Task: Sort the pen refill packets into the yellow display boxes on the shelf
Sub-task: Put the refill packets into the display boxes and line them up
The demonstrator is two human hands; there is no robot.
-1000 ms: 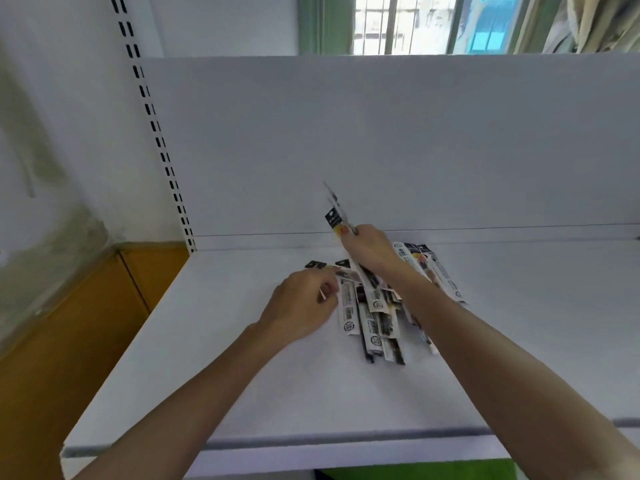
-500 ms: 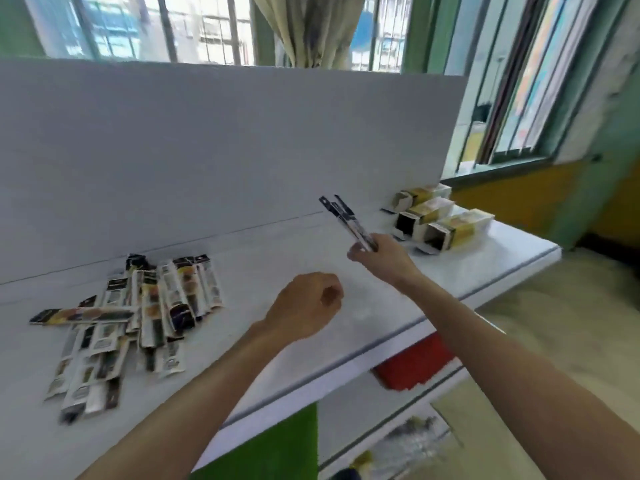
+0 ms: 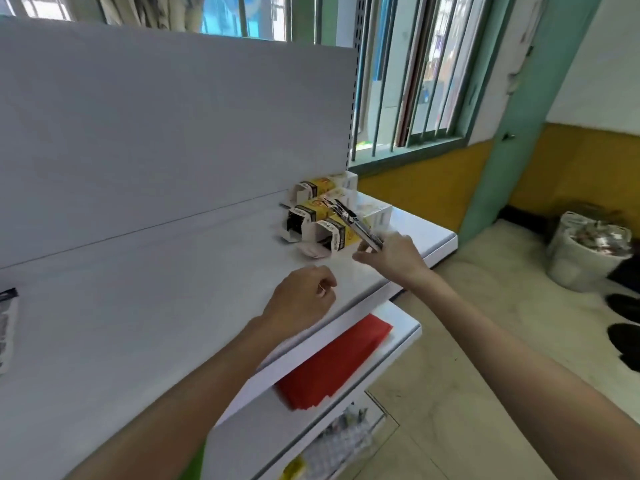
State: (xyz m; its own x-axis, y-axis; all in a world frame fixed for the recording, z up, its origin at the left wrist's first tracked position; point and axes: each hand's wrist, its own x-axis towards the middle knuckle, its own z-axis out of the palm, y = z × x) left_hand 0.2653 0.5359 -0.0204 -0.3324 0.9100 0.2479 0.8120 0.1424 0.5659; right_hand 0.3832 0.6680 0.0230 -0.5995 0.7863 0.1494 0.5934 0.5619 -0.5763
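Note:
Three yellow display boxes (image 3: 341,233) lie on their sides at the right end of the white shelf (image 3: 138,306), their open ends facing left. My right hand (image 3: 391,251) grips a few pen refill packets (image 3: 349,218) and holds them slanted just above the nearest box. My left hand (image 3: 304,299) hovers over the shelf's front edge, fingers curled in a loose fist with nothing visible in it. The edge of the packet pile (image 3: 7,327) shows at the far left of the shelf.
A lower shelf (image 3: 398,337) carries a red sheet (image 3: 332,362). More packaged goods (image 3: 343,441) sit on a shelf below that. A white sack (image 3: 585,251) and dark shoes (image 3: 623,337) stand on the floor to the right, near a barred window (image 3: 408,74).
The view has swung right, leaving the packet pile at the left edge. My right hand carried the packets from the pile over to the yellow boxes; my left hand let go and followed.

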